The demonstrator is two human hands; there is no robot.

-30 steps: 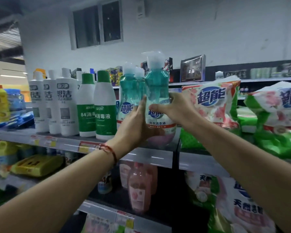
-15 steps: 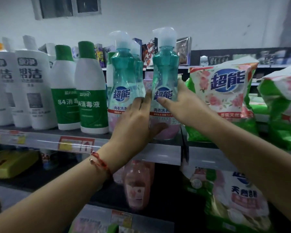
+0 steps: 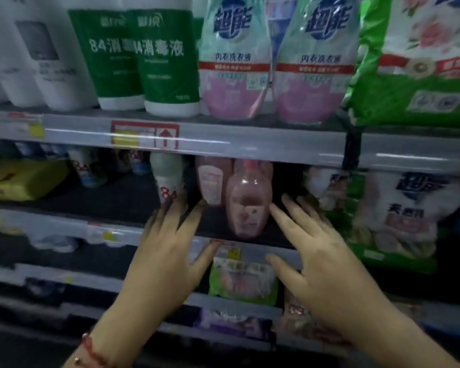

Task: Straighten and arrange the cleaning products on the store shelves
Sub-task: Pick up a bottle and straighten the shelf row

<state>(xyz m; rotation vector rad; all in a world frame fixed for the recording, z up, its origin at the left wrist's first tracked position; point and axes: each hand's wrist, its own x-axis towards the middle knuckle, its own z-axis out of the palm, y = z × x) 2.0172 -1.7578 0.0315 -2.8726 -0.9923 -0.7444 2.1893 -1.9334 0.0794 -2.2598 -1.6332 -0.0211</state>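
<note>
Two teal pump bottles stand side by side on the upper shelf, one left of the other. On the shelf below, a pink bottle stands at the front with a second pink bottle behind it to the left. My left hand is spread open just left of the front pink bottle, holding nothing. My right hand is spread open just right of it, fingertips close to its side. Whether either hand touches the bottle is unclear.
Green and white disinfectant bottles and white bottles fill the upper shelf's left part. Green detergent bags lie at the right on the upper and lower shelf. A small white bottle and a yellow pack sit on the lower shelf.
Both hands let go of the right teal pump bottle and dropped to the shelf below, fingers spread on either side of the pink bottle. The view tilted down and closer.
</note>
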